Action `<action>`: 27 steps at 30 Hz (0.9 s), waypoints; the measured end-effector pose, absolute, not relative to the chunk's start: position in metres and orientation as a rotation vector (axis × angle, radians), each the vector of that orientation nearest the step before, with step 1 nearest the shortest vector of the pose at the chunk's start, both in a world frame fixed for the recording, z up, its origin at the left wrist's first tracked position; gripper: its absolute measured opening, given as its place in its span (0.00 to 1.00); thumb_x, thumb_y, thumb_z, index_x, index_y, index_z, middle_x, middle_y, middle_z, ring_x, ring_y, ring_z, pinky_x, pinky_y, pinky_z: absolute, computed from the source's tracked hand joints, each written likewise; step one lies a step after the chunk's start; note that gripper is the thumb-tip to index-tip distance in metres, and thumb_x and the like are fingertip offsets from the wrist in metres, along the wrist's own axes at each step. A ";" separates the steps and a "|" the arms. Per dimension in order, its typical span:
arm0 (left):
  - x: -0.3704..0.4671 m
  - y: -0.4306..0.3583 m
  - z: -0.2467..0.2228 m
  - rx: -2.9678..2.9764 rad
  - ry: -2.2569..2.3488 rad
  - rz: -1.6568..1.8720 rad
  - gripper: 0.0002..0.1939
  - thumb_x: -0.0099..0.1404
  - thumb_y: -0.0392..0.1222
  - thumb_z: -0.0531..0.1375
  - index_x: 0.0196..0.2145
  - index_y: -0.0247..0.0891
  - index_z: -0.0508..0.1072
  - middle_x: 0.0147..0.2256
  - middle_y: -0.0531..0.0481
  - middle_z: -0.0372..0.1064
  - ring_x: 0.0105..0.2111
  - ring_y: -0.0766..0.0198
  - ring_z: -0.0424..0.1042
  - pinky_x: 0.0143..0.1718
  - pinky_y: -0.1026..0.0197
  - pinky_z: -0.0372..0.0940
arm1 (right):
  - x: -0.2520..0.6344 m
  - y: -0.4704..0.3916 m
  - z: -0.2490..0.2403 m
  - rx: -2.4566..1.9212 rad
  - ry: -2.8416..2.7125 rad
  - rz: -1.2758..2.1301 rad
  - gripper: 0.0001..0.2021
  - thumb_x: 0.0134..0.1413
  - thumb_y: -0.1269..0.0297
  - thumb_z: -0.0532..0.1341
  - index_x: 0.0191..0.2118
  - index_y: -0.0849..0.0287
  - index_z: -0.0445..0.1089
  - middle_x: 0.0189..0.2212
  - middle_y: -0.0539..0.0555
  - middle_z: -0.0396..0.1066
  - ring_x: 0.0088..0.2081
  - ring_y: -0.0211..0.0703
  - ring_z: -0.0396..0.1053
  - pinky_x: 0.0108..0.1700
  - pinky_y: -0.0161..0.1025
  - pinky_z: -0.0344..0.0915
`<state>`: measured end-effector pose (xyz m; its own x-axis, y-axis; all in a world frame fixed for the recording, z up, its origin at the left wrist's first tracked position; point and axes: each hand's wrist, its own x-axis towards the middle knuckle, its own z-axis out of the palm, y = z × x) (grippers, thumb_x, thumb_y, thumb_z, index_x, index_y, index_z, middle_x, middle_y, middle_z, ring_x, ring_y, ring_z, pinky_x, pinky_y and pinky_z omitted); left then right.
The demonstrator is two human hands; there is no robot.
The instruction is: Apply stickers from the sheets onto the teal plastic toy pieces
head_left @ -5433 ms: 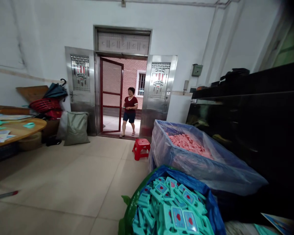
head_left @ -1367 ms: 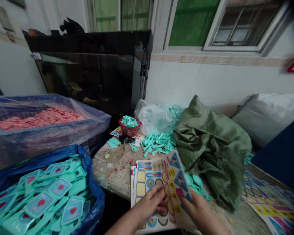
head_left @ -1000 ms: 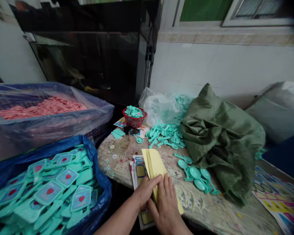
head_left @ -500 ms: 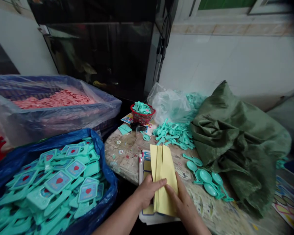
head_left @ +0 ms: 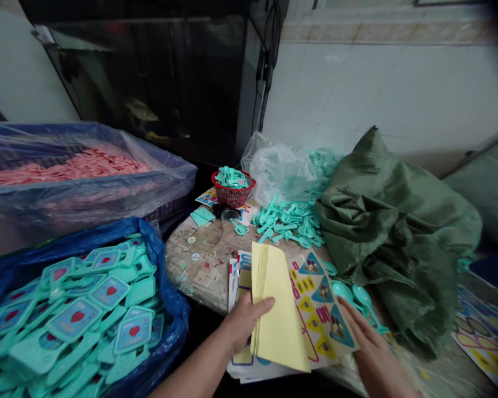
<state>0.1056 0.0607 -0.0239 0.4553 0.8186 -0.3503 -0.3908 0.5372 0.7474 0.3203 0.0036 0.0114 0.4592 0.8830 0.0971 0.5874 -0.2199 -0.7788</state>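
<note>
The left hand [head_left: 238, 326] pinches the folded yellow paper [head_left: 280, 320]; the right hand [head_left: 371, 345], fingers open, should support the sticker sheet [head_left: 324, 312] lightly, avoiding creases.

The yellow-backed sticker sheet [head_left: 277, 312], partly folded, overlies printed sheets [head_left: 244, 276].

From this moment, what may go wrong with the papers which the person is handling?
The folded yellow paper could spring open or crease unevenly, since the thumb of the left hand presses only one part of it.

The near ends of the sheets seem to reach past the edge of the table, so loose ones might slip down.

The right hand and the printed sheet are close to the spoons and might push them.
</note>
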 end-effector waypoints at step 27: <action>0.104 0.060 -0.031 0.624 0.775 0.841 0.26 0.51 0.48 0.66 0.45 0.32 0.71 0.44 0.38 0.73 0.42 0.49 0.73 0.45 0.50 0.65 | 0.241 0.007 -0.056 -1.693 -1.754 0.233 0.35 0.54 0.54 0.56 0.63 0.67 0.48 0.60 0.68 0.51 0.61 0.56 0.49 0.57 0.57 0.55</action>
<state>0.1040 0.0602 -0.0308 0.4338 0.8317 -0.3466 -0.4128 0.5254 0.7440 0.2406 0.0074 -0.0558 0.0764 0.9370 0.3410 0.8154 0.1381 -0.5622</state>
